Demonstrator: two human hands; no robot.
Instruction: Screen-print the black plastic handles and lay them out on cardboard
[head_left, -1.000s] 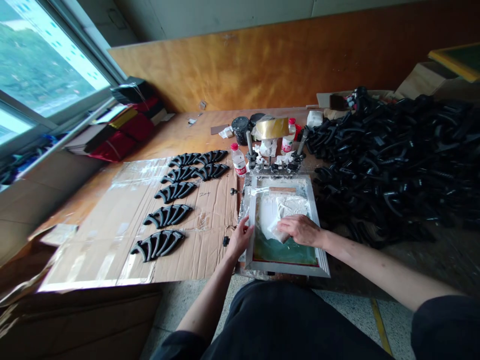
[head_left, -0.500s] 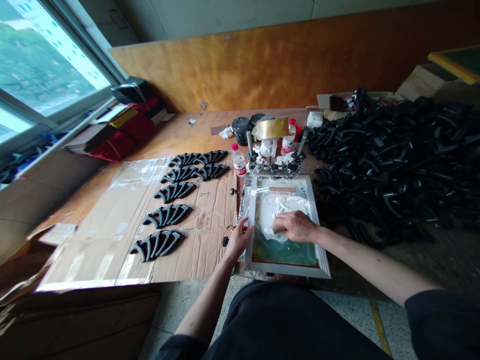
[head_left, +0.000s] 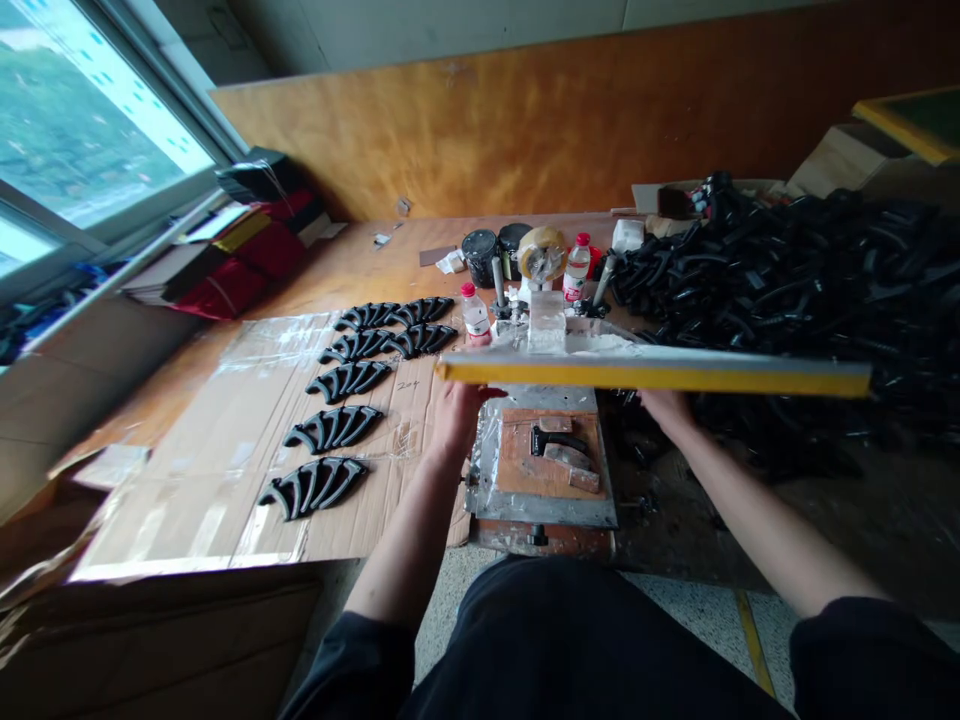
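The screen-printing frame [head_left: 660, 374] is tipped up so that its yellow front edge faces me. My left hand [head_left: 456, 415] grips its left side, thumb below the edge and fingers partly behind it. My right hand [head_left: 666, 408] is under the frame's edge, right of the middle; the frame hides most of its fingers, so its hold cannot be told. Below lies a grey metal plate [head_left: 555, 510] bearing a brown board [head_left: 517, 470]. One black curved part [head_left: 559, 440] sits on that board among small blocks [head_left: 568, 457]. White paste [head_left: 600, 340] shows behind the frame.
Several rows of black curved parts [head_left: 315, 487] lie on cardboard [head_left: 202, 450] to the left. A large heap of such parts [head_left: 780, 290] covers the right. Bottles [head_left: 474, 312], black tubs [head_left: 480, 258] and a tape roll [head_left: 542, 254] stand behind. Two metal posts [head_left: 603, 280] flank the frame's back.
The frame has swung up from lying flat, uncovering the plate and the black part. My left hand rose with it. My right hand left the white paste and moved right.
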